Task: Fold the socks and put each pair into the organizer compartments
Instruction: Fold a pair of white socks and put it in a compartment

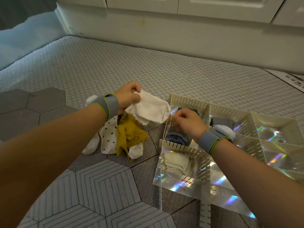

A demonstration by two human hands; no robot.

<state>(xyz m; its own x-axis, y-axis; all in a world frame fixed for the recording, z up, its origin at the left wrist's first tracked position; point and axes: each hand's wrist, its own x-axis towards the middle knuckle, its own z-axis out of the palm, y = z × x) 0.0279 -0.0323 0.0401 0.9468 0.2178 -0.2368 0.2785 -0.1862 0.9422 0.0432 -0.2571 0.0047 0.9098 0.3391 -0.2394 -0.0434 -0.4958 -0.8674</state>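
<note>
My left hand point(129, 97) grips a white sock point(148, 110) by one end and holds it up above the mat. My right hand point(186, 123) hovers over the organizer's left column with fingers curled; whether it pinches the sock's far edge is unclear. The cream slotted organizer point(189, 101) sits on a shiny iridescent sheet. Blue-grey folded socks point(175, 137) lie in a compartment under my right hand, another grey pair point(222, 123) in the one beside it, and a cream pair point(176, 161) in the nearest one. A loose pile lies below the lifted sock: mustard socks point(130, 135), dotted white socks point(109, 137).
A grey honeycomb-patterned mat point(115, 66) covers the work surface, with larger hexagon panels toward me. White cabinet fronts point(181, 22) run along the far side. Several organizer compartments at right point(273, 129) show only the reflective base.
</note>
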